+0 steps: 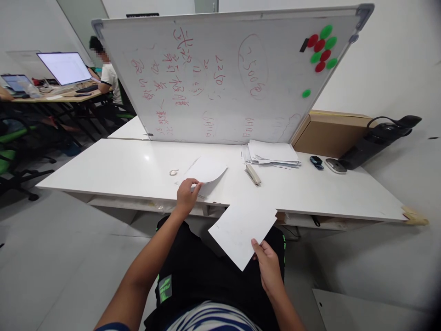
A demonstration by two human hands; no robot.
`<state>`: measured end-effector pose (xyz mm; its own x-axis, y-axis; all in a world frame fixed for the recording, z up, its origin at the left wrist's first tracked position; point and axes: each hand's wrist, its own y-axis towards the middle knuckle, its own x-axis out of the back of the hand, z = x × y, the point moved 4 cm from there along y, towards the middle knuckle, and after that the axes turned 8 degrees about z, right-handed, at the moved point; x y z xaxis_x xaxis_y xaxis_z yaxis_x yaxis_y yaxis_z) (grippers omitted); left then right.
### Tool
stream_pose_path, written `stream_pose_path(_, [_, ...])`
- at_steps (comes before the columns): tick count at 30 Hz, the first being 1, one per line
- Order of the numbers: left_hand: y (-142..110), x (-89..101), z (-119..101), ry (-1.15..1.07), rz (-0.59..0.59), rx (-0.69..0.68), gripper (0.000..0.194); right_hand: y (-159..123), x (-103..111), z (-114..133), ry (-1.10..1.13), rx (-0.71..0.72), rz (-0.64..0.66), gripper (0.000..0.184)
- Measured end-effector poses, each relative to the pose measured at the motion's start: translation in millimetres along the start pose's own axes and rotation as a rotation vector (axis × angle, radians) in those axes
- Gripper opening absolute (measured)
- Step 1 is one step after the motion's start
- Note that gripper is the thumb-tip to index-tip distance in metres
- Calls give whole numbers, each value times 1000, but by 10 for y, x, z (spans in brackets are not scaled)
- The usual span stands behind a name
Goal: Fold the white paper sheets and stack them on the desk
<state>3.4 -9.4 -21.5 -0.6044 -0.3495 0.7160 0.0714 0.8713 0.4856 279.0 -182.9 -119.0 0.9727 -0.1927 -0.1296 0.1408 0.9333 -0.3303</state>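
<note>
My left hand [186, 196] pinches the near corner of a curled white sheet [206, 171] that lies on the white table [131, 168]. My right hand [268, 266] grips the lower edge of a second white sheet [242, 227], held in the air over my lap, just in front of the table's edge. A grey stapler [252, 175] rests on the table right of the curled sheet. Behind the stapler sits a stack of papers [272, 153]. A small metal ring-like item [173, 172] lies left of the curled sheet.
A whiteboard [223, 78] with red writing and coloured magnets leans at the table's back. A cardboard box [330, 133], a black device [375, 140] and small gadgets [325, 163] sit at right. Another person [105, 73] works at a far desk with monitors.
</note>
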Motion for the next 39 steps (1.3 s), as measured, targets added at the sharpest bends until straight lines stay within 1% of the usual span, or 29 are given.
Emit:
stream_pose_path(3, [-71, -85, 8, 105, 96, -117, 25, -5, -3, 3, 3, -6, 2, 37])
stream_pose_path(4, [-98, -109, 18, 121, 124, -137, 25, -7, -3, 2, 3, -10, 3, 37])
stream_pose_path(5, [-122, -127, 35, 130, 146, -131, 26, -7, -2, -2, 4, -13, 3, 37])
stream_pose_path(7, [-155, -147, 85, 142, 197, -55, 26, -5, 1, -16, 7, -12, 1, 37])
stream_pose_path(9, [-166, -152, 131, 152, 272, 30, 29, 3, 3, -36, 11, -6, 1, 36])
stream_pose_path(10, [-163, -148, 143, 152, 316, 50, 33, 8, 1, -47, 12, -5, 2, 35])
stream_pose_path(11, [-156, -143, 146, 148, 362, 48, 39, 13, 0, -57, 15, -5, 3, 35])
stream_pose_path(13, [-135, -126, 133, 141, 442, 2, 49, 21, -6, -75, 20, -5, 4, 35])
stream_pose_path(16, [-110, -98, 118, 140, 508, -44, 55, 28, -16, -94, 24, -7, 1, 36])
stream_pose_path(18, [-102, -74, 118, 120, 493, -30, 60, 29, -23, -105, 25, -5, 3, 37])
stream_pose_path(21, [-98, -35, 117, 51, 419, 11, 68, 27, -28, -118, 31, 1, 9, 37])
stream_pose_path(23, [-98, -17, 112, 8, 384, 29, 71, 26, -22, -126, 33, 3, 8, 36])
stream_pose_path(31, [-86, 12, 90, -87, 311, 22, 71, 14, 9, -136, 37, -4, -1, 36])
stream_pose_path(35, [-80, 15, 92, -110, 301, 35, 73, 20, -4, -142, 39, -8, -1, 36])
stream_pose_path(39, [-66, 19, 78, -128, 270, 4, 72, 41, -19, -160, 36, -11, 1, 37])
